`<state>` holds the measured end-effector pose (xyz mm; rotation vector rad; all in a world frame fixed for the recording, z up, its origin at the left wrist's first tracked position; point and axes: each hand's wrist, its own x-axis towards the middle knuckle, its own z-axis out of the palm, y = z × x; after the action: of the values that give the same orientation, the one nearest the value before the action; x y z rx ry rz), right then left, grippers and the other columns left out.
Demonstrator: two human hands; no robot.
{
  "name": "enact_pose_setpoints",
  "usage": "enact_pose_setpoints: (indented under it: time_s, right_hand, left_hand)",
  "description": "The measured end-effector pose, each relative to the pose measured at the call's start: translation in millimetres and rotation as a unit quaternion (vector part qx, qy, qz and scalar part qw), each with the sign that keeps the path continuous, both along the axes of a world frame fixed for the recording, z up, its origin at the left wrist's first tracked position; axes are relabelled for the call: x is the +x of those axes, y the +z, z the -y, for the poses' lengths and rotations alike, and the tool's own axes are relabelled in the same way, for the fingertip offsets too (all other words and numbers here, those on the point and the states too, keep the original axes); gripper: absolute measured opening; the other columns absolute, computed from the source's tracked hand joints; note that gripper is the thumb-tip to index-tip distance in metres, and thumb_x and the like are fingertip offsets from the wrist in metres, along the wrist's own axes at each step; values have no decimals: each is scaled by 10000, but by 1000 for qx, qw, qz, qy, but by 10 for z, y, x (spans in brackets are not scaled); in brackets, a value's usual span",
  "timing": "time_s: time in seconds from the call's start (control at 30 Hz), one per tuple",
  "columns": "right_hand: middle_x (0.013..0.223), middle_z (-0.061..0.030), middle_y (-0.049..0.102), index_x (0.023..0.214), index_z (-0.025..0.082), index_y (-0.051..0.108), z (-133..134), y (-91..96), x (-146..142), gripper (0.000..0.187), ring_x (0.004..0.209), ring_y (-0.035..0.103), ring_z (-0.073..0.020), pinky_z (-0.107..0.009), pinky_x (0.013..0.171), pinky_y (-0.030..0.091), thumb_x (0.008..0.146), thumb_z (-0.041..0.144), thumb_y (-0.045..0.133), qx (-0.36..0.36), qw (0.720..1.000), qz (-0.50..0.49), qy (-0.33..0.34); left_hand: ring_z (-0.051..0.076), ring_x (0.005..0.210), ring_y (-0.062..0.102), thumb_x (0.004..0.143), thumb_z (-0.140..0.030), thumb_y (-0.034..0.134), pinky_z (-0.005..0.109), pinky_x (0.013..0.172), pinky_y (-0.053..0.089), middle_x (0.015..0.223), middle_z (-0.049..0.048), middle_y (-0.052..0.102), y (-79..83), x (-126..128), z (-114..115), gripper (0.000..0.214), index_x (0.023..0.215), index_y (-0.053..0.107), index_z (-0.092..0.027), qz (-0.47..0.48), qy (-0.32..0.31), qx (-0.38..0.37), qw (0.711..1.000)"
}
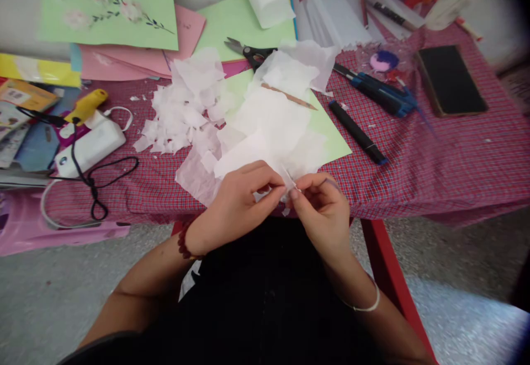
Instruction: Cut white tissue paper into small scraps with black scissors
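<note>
A white paper scrap (289, 179) sits between left fingers (268, 177) and right fingers (309, 181).

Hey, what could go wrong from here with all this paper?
The thin white piece that the left hand and right hand pinch could tear. The loose scraps left of the white sheets might scatter if brushed. The pencil lying on those sheets could roll if they shift.

You wear a black garment (265, 299), your forearms (144, 265) bare. A dark red beaded bracelet (183, 241) circles your left wrist (197, 235), a thin whitish band (366, 309) loops your right forearm, and a purple streak (332, 183) marks your right hand (325, 210).
</note>
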<state>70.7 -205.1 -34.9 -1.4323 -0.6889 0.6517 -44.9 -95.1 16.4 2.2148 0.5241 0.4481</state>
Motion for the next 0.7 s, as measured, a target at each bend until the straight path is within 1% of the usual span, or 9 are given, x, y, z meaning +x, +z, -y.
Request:
enact_pose_setpoints:
  time_s: [0.07,0.17,0.3,0.4,0.53,0.63,0.7]
  right_hand:
    - [774,22,556,790,219,603,11,-16,4,77,638,573,-116,-271,572,489,809,160,648,2,1000,4,2]
    - [790,11,588,806,223,620,34,-26,14,65,680,594,-128,-273,601,520,817,159,629,7,1000,6,10]
    - [829,-6,658,851,228,674,72,-36,37,112,675,629,-134,-279,607,550,853,150,593,16,1000,10,7]
    - [815,-2,679,869,235,708,91,-40,62,157,634,624,-130,-283,582,538,892,150,578,24,999,22,4]
    - [815,-5,662,898,243,718,98,-40,90,162,653,610,-140,-301,590,513,900,152,583,32,999,34,10]
    - [848,-18,650,897,247,722,104,-42,98,153,699,605,-154,-312,601,506,899,170,590,23,999,41,10]
    - [871,-23,652,894,256,727,113,-43,98,151,750,612,-164,-312,615,510,896,178,598,21,998,50,10]
  left_hand:
    - [111,698,578,861,-148,582,229,633,435,755,10,652,-48,37,43,108,791,662,-170,10,6,-49,999]
    - [97,653,555,830,-130,605,215,603,427,730,6,648,-82,84,68,94,772,671,-160,15,31,-105,994]
    - [96,625,539,819,-171,624,217,574,414,707,8,641,-86,121,77,84,757,676,-152,0,67,-171,983]
    - [107,650,560,825,-215,632,225,592,432,718,18,648,-92,139,75,100,774,681,-145,-3,84,-247,965]
    - [112,681,593,813,-238,658,227,632,473,736,19,668,-134,156,90,96,787,677,-147,27,95,-359,928]
    - [111,678,609,793,-250,685,227,645,495,726,13,673,-181,166,121,102,766,668,-153,56,103,-398,910]
    - [105,674,603,780,-244,694,222,646,497,724,9,666,-199,171,146,101,753,661,-153,63,114,-397,908]
